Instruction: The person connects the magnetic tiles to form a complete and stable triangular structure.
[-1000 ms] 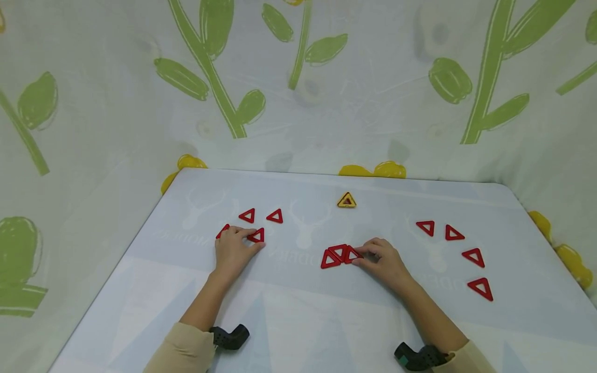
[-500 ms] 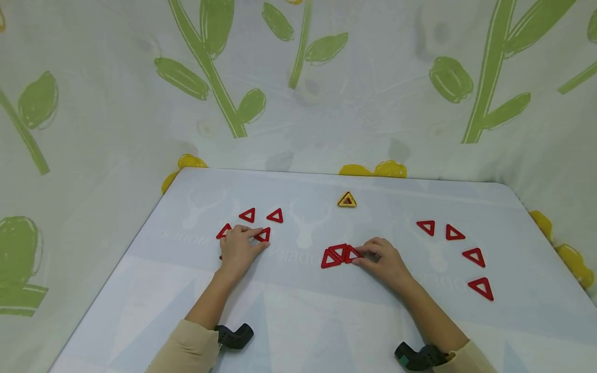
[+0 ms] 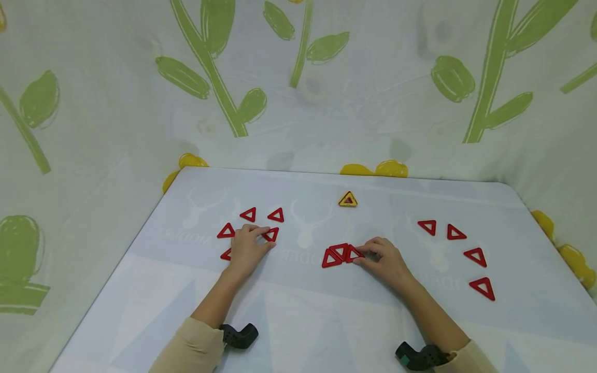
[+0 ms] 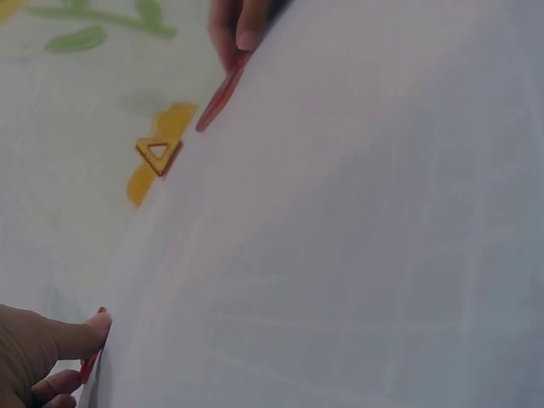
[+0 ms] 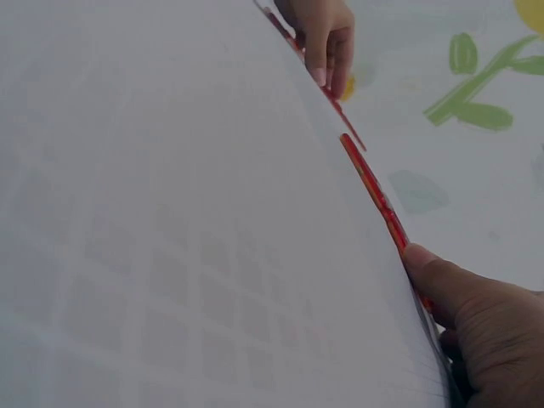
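In the head view my left hand (image 3: 247,249) pinches a flat red triangle frame (image 3: 271,234) between thumb and fingers, on or just over the table. My right hand (image 3: 386,263) holds the right end of a short row, pinching its last red triangle (image 3: 354,254). Two more red triangles, the middle one (image 3: 339,252) and the left one (image 3: 331,258), lie edge to edge with it. Seen almost edge-on in the right wrist view, the row (image 5: 374,191) runs out from my thumb. The left wrist view shows my left thumb against the thin red edge (image 4: 92,364) of its triangle.
Several loose red triangles (image 3: 276,215) lie around my left hand, one partly covered by it. Others (image 3: 475,257) form a curve at the right. A yellow triangle with a red middle (image 3: 347,199) sits near the back edge of the white table (image 3: 298,321). A leaf-patterned cloth (image 3: 373,103) hangs behind.
My left hand has slid to the right with its red triangle, uncovering loose triangles at its left. The right hand and the row of three stay in place.
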`<state>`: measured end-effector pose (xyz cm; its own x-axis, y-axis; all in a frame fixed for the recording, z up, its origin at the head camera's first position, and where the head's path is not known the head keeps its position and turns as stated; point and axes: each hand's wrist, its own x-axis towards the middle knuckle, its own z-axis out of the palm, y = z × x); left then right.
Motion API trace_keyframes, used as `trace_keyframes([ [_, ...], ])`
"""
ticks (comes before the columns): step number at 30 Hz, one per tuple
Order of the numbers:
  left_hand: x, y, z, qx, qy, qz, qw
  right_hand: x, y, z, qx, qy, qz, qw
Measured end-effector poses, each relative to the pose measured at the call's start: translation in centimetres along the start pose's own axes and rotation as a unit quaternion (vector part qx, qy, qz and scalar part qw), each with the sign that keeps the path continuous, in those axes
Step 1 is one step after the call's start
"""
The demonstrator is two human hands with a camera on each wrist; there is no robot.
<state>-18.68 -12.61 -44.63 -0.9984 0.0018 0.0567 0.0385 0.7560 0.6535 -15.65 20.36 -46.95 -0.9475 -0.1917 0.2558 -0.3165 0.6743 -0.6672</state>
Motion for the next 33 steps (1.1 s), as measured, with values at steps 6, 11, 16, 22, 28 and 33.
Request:
trace_keyframes([
  [6, 0.12, -0.08, 0.38, 0.02, 0.015, -0.006, 0.9997, 0.07, 0.08, 0.1, -0.002, 0.0, 0.001, 1.0],
  [11, 0.03, -0.31, 0.44, 0.029, 0.036, -0.013, 0.9988, 0.11, 0.12, 0.1, -0.005, -0.001, 0.002, 1.0],
  [16, -0.03, -0.21, 0.54, 0.03, 0.035, -0.009, 0.9989, 0.1, -0.01, 0.02, -0.005, -0.001, 0.002, 1.0],
  [22, -0.01, 0.12, 0.67, 0.022, 0.023, -0.005, 0.9995, 0.13, -0.1, -0.1, -0.002, -0.006, 0.008, 0.9999],
  [28, -0.12, 0.26, 0.77, 0.011, 0.034, -0.012, 0.9993, 0.09, 0.18, -0.02, -0.001, -0.003, 0.0, 1.0],
  [33, -0.24, 0.05, 1.01, -0.001, 0.048, -0.013, 0.9988, 0.05, 0.23, -0.03, 0.007, 0.006, -0.021, 0.9997],
])
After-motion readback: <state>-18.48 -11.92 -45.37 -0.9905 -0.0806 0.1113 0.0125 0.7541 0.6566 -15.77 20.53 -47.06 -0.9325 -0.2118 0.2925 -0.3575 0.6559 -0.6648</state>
